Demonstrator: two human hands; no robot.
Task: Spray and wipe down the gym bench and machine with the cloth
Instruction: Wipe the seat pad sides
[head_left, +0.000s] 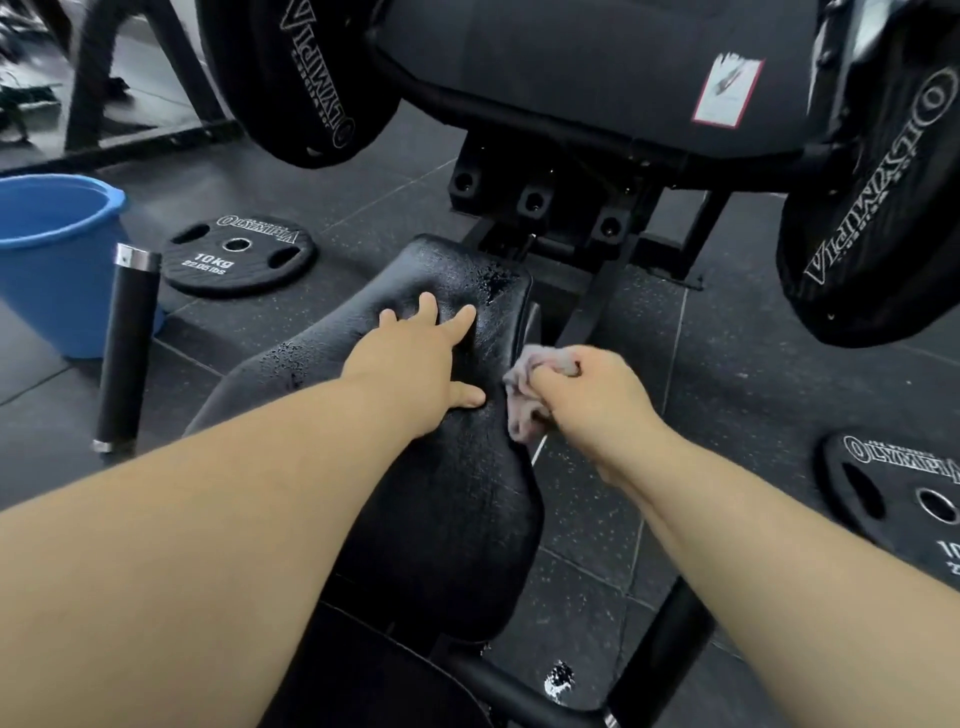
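The left hand (415, 358) lies flat on the black padded bench (457, 493), its grip wide, fingers spread and straight, thumb out to the side, holding nothing. The right hand (587, 395) has its grip closed around a crumpled cloth (524, 410), fingers curled tight over it. The cloth is bunched against the right edge of the bench pad, just beside the left thumb; it is blurred, and looks pale grey-pink. Water drops (493, 280) bead on the far end of the pad, beyond the left fingertips, and more show on its left shoulder.

Past the bench stands the machine (571, 78), black, with a torn white sticker (727, 91) on its big plate. A loaded weight disc (291, 78) hangs at its left and another (878, 208) at its right. On the dark rubber floor (727, 364) to the left sit a blue bucket (52, 260) and a 10 kg plate (239, 257), with a black handle (127, 348) with chrome ends between them and nearer. A second plate (893, 499) lies on the floor at the right.
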